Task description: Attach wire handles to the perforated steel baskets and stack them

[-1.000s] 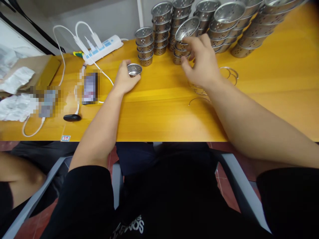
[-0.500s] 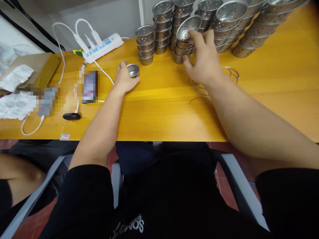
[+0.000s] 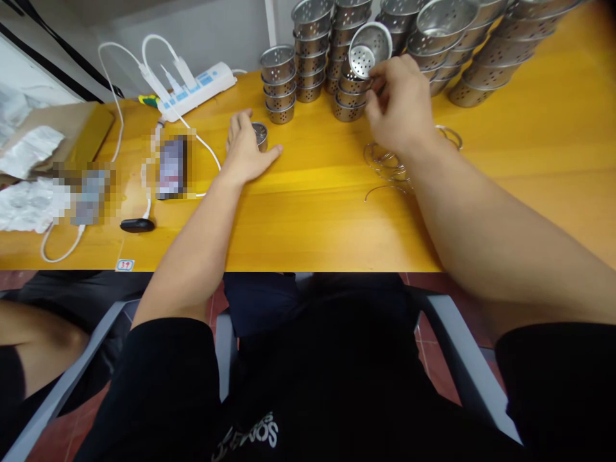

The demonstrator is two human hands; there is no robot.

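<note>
Where one yellow table [image 3: 308, 237] meets a grey wall [image 3: 216, 32], the right hand [image 3: 402, 106] clamps one tilted cup [image 3: 375, 42] above a cup stack [image 3: 350, 107]; the left hand [image 3: 244, 151], thumb spread, adjoins one small cup [image 3: 261, 136].

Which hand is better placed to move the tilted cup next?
Probably the right hand: its fingers are at the rim of the tilted cup. The left hand is farther off, beside a small cup on the table.
</note>
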